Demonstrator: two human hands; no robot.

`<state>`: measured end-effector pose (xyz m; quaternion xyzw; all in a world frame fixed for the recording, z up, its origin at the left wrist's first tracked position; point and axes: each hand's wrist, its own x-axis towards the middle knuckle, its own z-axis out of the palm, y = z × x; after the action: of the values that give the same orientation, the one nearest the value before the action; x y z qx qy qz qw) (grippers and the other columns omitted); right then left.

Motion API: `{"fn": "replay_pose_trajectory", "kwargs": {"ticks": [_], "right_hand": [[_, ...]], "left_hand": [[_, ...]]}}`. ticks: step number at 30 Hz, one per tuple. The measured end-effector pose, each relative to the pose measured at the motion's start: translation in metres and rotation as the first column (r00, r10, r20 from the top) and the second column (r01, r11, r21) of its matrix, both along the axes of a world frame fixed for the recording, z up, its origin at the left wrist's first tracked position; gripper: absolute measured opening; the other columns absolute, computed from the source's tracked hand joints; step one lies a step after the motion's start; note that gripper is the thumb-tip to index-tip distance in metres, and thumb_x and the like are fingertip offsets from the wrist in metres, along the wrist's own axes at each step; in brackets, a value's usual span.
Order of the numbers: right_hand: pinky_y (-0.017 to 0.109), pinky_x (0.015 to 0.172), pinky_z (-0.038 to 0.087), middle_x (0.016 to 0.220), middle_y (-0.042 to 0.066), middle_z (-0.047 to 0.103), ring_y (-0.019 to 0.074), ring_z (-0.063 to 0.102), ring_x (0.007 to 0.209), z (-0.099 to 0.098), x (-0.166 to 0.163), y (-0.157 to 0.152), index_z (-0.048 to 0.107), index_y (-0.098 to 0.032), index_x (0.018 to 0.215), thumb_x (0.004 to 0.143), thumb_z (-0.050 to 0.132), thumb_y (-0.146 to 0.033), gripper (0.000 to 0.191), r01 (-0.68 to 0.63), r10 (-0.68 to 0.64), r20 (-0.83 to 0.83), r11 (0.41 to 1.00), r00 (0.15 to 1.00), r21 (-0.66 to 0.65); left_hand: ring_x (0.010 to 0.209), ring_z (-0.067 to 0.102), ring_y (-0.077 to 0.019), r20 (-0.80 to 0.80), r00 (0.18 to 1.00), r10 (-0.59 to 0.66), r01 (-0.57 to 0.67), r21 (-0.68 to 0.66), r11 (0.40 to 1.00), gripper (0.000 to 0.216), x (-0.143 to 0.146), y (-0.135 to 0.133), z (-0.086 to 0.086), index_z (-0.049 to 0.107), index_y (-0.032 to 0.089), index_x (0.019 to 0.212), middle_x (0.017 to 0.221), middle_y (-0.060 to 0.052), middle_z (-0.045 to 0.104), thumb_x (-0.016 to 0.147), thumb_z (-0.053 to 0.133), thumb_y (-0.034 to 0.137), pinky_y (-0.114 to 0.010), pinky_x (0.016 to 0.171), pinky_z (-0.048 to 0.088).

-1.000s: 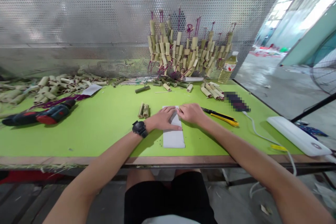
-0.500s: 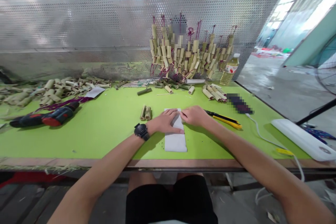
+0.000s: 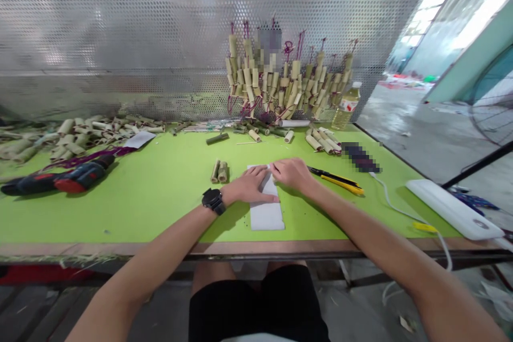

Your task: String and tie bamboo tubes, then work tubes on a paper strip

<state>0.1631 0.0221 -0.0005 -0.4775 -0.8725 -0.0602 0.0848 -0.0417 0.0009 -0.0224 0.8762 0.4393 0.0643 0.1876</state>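
Note:
A white strip of paper [image 3: 266, 218], seemingly folded, lies lengthwise in front of me on the green table top. My left hand [image 3: 249, 187] presses flat across its upper half, fingers stretched and thumb apart, with a black watch [image 3: 214, 201] on the wrist. At the strip's far right edge my right hand [image 3: 292, 173] is closed, thumb and fingertips pinching the paper there; the exact grip is partly hidden. Two short bamboo tubes [image 3: 219, 171] stand left of the paper. Just right of my right hand lies a yellow and black utility knife [image 3: 340, 184].
A cordless drill [image 3: 82, 176] and a heap of bamboo pieces [image 3: 82, 133] occupy the left. Strung bamboo pieces [image 3: 294, 83] hang on the perforated metal panel [image 3: 120, 37]. An oil bottle [image 3: 345, 109], a blurred-out phone [image 3: 360, 157] and a white power strip [image 3: 452, 211] are at right.
The view has shifted slightly, so everything sits a little further left. Both hands stay at the paper, with the right fingers slightly shifted along its far right edge.

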Motion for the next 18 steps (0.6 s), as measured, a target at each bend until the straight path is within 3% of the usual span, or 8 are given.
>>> {"fn": "replay_pose_trajectory", "kwargs": {"ticks": [4,10,18], "right_hand": [[0.03,0.061,0.034,0.087,0.011,0.08,0.0153,0.062,0.065,-0.001,-0.002,0.002,0.08,-0.012,0.097,0.113,0.036,-0.027,0.05,-0.024,0.025,-0.039,0.999,0.999,0.022],[0.031,0.06,0.033,0.091,0.012,0.081,0.0174,0.065,0.068,-0.002,0.002,-0.001,0.08,-0.013,0.092,0.114,0.034,-0.032,0.054,-0.026,0.03,0.058,0.997,0.998,-0.07],[0.032,0.065,0.035,0.099,0.013,0.08,0.0213,0.068,0.079,0.001,0.0,-0.011,0.078,-0.012,0.106,0.114,0.031,-0.033,0.053,-0.051,0.057,0.09,0.997,0.994,-0.066]], "left_hand": [[0.163,0.023,-0.0416,-0.016,1.0,0.011,-0.011,0.002,1.0,0.119,0.001,-0.001,0.001,0.032,0.016,0.168,0.177,-0.019,0.027,0.083,0.051,0.097,-0.056,0.131,0.024],[0.158,0.035,-0.0414,-0.028,0.999,0.033,-0.032,0.029,0.999,0.119,0.0,-0.001,0.004,0.033,0.019,0.168,0.175,-0.017,0.034,0.081,0.054,0.097,-0.053,0.128,0.031],[0.156,0.039,-0.0411,-0.006,0.998,0.065,-0.064,0.067,0.996,0.114,-0.002,0.002,0.003,0.041,0.02,0.162,0.173,-0.017,0.038,0.08,0.054,0.098,-0.052,0.127,0.033]]}}
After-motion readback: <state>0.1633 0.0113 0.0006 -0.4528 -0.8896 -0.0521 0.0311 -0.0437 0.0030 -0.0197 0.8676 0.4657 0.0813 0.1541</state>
